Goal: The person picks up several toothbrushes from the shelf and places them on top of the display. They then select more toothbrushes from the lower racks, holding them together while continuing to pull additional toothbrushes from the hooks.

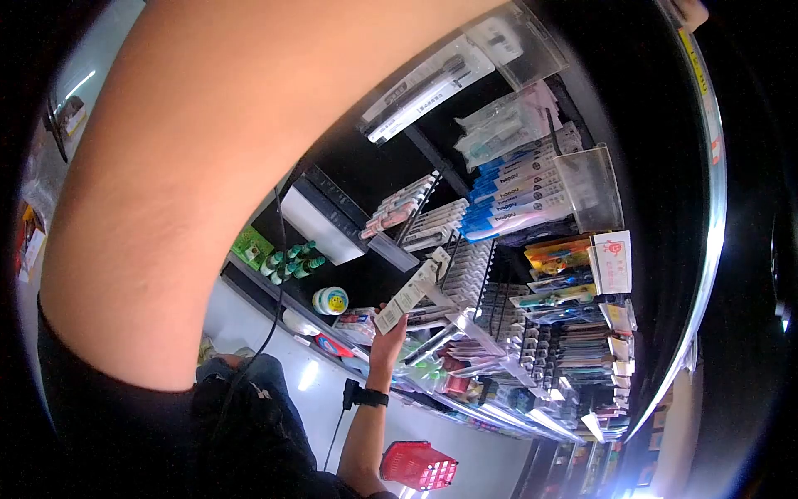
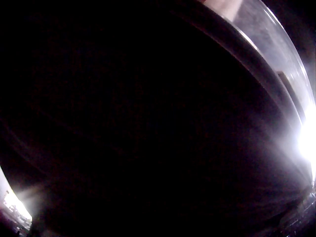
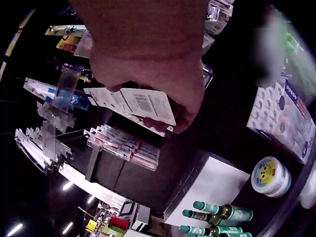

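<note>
My right hand (image 1: 389, 339) pinches a flat white card-backed pack with a barcode (image 1: 409, 295) in front of the hanging rack. In the right wrist view, the fingers of that hand (image 3: 148, 64) curl round the same pack (image 3: 143, 104), its printed back showing. Whatever the card carries is hidden on its far side. My left arm crosses the top of the head view. Only a sliver of the left hand (image 1: 690, 13) shows by the clear shelf edge strip (image 1: 713, 158), and its fingers are mostly out of sight. The left wrist view is mostly dark.
Blue-and-white "happy" packs (image 1: 515, 191) hang on hooks beside pink pen packs (image 1: 403, 208). A white box (image 1: 320, 224), green bottles (image 1: 291, 262) and a round tub (image 1: 331, 300) stand on the shelf. A red basket (image 1: 420, 464) stands on the floor.
</note>
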A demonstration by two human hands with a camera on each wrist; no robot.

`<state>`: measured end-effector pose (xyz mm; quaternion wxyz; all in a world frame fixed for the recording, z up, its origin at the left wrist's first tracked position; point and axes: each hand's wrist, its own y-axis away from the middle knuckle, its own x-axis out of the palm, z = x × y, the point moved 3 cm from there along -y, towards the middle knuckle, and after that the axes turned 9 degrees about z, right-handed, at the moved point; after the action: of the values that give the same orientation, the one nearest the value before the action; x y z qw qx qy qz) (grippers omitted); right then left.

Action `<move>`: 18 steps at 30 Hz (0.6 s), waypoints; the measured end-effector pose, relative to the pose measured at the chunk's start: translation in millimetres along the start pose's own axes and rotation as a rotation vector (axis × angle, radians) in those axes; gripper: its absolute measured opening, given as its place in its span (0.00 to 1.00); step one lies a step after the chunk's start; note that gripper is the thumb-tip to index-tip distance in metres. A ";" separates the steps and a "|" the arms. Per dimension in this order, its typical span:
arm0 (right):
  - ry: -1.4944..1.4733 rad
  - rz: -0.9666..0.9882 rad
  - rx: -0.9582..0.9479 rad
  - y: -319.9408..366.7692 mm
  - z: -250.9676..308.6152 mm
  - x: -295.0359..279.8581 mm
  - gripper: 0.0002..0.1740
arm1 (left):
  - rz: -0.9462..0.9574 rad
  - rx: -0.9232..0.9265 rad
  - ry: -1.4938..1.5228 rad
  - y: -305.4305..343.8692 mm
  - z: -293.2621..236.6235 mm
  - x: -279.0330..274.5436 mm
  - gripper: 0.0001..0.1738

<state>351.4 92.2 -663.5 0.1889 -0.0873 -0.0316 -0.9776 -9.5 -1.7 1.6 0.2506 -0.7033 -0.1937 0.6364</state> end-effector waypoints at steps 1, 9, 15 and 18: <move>-0.002 0.023 -0.003 0.6 -1.6 -1.9 0.29 | 0.001 -0.003 0.000 -0.2 -0.5 0.6 0.12; -0.409 0.050 0.175 62.9 -15.0 -1.7 0.33 | -0.004 -0.030 0.004 -2.7 -4.2 1.6 0.13; -0.379 0.021 0.190 107.5 -16.0 1.1 0.32 | -0.006 -0.057 0.013 -6.6 -6.0 4.5 0.14; -0.376 -0.061 0.186 107.1 -12.0 2.8 0.30 | -0.010 -0.070 0.009 -9.2 -8.1 4.5 0.14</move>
<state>387.1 -9.2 -671.7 0.1571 -0.2493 -0.1591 -0.9423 -0.5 7.4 4.1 0.2299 -0.7135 -0.2181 0.6249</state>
